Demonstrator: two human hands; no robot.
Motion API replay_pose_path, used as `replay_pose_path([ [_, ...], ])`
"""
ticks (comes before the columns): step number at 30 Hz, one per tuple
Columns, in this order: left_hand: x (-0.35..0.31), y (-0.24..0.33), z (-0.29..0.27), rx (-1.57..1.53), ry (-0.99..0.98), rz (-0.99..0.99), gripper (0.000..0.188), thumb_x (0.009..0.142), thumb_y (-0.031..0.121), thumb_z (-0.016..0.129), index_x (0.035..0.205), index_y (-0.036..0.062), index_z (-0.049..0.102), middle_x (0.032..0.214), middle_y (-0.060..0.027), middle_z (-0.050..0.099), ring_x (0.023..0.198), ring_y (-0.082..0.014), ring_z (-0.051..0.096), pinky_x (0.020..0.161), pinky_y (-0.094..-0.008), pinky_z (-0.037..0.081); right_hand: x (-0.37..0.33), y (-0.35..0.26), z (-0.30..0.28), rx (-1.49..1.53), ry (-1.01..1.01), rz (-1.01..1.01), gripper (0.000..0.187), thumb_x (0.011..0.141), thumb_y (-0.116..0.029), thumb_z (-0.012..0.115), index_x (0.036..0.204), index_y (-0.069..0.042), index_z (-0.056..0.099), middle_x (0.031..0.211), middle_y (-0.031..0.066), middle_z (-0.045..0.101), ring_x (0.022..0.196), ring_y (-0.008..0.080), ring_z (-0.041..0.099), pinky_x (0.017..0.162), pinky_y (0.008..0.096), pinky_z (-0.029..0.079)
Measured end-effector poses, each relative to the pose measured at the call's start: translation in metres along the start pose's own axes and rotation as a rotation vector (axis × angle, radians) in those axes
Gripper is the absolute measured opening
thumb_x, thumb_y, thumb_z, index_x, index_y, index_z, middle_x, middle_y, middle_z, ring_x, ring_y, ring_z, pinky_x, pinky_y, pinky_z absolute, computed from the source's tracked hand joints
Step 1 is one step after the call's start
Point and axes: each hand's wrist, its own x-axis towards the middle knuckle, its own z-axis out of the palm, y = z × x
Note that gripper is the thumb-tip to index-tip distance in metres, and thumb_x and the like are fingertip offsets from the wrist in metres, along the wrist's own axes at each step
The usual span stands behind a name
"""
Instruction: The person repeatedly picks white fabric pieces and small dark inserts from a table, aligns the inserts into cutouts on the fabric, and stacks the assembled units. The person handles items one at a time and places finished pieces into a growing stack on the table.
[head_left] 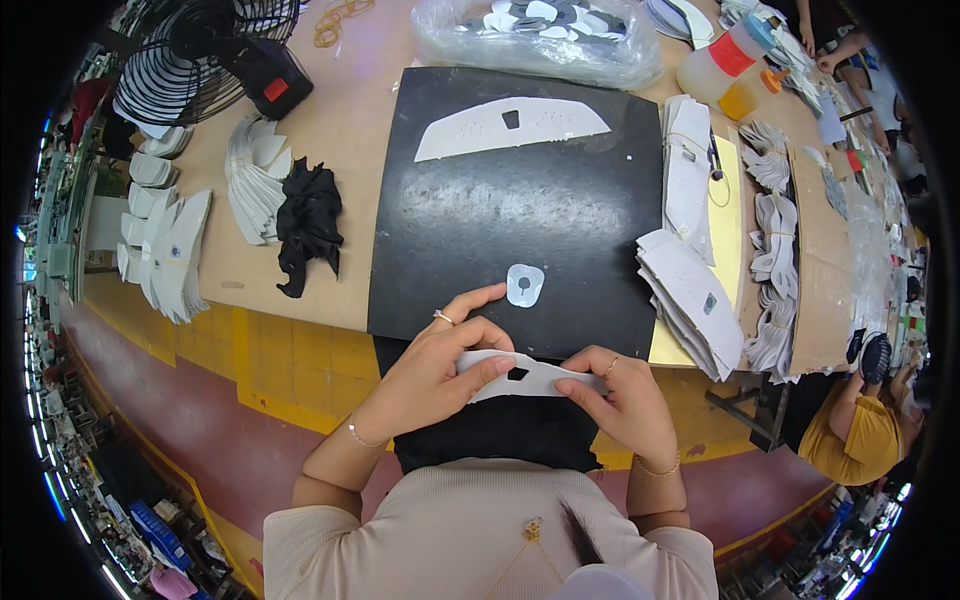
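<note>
Both my hands, left (430,375) and right (615,395), have their grip pinched on the thin white cut piece (530,377) at the near edge of the black mat (520,200), light and floppy, probably crease-prone, so I hold its ends.

A clear plastic bag (540,35) of white pieces lies beyond the mat.

Black work mat (520,220) bearing a white curved cut piece (510,128) and a small pale grey patch (524,285) with a dark centre hole. White strip (530,378) with a black square cutout, between left hand (430,375) and right hand (615,400). Black crumpled cloth (308,222) on tan tabletop (340,120). White stacked pieces (690,295). Yellow-orange floor tiles (290,360).
</note>
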Motion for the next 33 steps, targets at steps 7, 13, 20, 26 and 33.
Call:
replay_pose_path([
  [7, 0.000, 0.008, 0.005, -0.053, 0.018, -0.084, 0.013, 0.093, 0.016, 0.074, 0.095, 0.0037, 0.071, 0.153, -0.0140, 0.050, 0.109, -0.0186, 0.061, 0.092, -0.0315, 0.046, 0.002, 0.001, -0.004, -0.027, 0.010, 0.014, 0.015, 0.094, -0.013, 0.073, 0.097, 0.001, 0.072, 0.085, 0.0129, 0.071, 0.067, 0.0242, 0.067, 0.061, 0.0319, 0.051],
  [13, -0.001, 0.013, 0.005, -0.011, 0.074, -0.072, 0.012, 0.093, 0.015, 0.074, 0.095, 0.0036, 0.070, 0.135, -0.0105, 0.063, 0.101, -0.0164, 0.063, 0.083, -0.0289, 0.049, 0.006, 0.001, -0.005, -0.028, 0.015, 0.019, 0.013, 0.094, -0.012, 0.073, 0.097, 0.001, 0.071, 0.085, 0.0136, 0.071, 0.066, 0.0255, 0.067, 0.061, 0.0324, 0.051],
  [20, 0.007, 0.000, -0.003, -0.156, 0.192, -0.091, 0.009, 0.095, 0.009, 0.070, 0.101, 0.0031, 0.067, 0.096, -0.0102, 0.066, 0.084, -0.0244, 0.066, 0.076, -0.0344, 0.051, 0.024, -0.006, 0.002, 0.005, 0.241, -0.079, 0.010, 0.094, -0.003, 0.069, 0.104, -0.001, 0.067, 0.092, 0.0161, 0.071, 0.070, 0.0307, 0.068, 0.065, 0.0352, 0.053],
  [26, 0.022, 0.002, -0.009, 0.212, 0.187, 0.103, 0.016, 0.091, 0.007, 0.069, 0.107, 0.0065, 0.069, 0.097, -0.0085, 0.056, 0.090, -0.0274, 0.057, 0.082, -0.0371, 0.045, 0.053, 0.003, -0.010, -0.206, 0.173, -0.261, 0.013, 0.092, 0.004, 0.067, 0.104, -0.002, 0.066, 0.090, 0.0133, 0.066, 0.073, 0.0311, 0.067, 0.066, 0.0367, 0.053],
  [33, 0.031, -0.005, 0.003, 0.331, 0.270, 0.076, 0.022, 0.087, 0.012, 0.075, 0.108, 0.0092, 0.070, 0.102, -0.0067, 0.052, 0.096, -0.0253, 0.053, 0.087, -0.0372, 0.038, 0.068, -0.003, -0.009, -0.263, 0.181, -0.234, 0.020, 0.085, -0.007, 0.079, 0.102, -0.003, 0.068, 0.091, 0.0109, 0.064, 0.068, 0.0270, 0.064, 0.062, 0.0348, 0.052],
])
